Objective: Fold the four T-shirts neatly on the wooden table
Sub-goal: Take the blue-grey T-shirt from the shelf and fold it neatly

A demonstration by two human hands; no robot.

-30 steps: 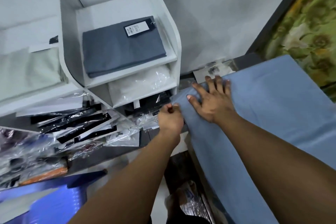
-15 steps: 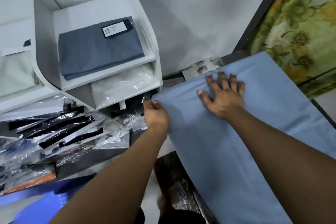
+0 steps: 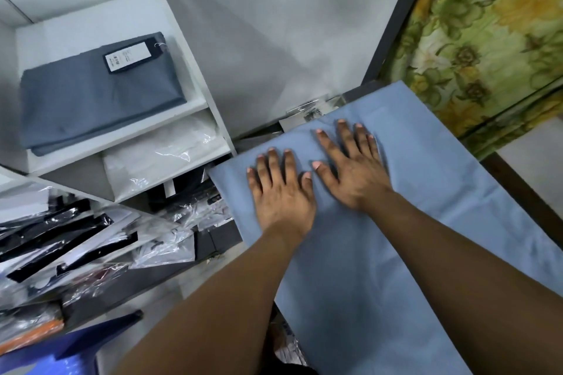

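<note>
Lower left: plastic-bagged packets (image 3: pixel 76 237). A white shelf unit (image 3: pixel 195 79) holds a tagged, folded grey garment (image 3: pixel 100 100). Centre: the light-blue T-shirt (image 3: pixel 426 192) lies flat over the table. The left hand (image 3: pixel 281 192) and right hand (image 3: pixel 353 167) press it side by side, palms down, fingers straight. Right: the dark table edge (image 3: pixel 524 201), with a floral curtain (image 3: pixel 487 24) beyond.

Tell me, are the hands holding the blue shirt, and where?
Nothing is gripped. The left hand and the right hand both lie flat, fingers straight, on top of the light blue T-shirt near its far end.
</note>
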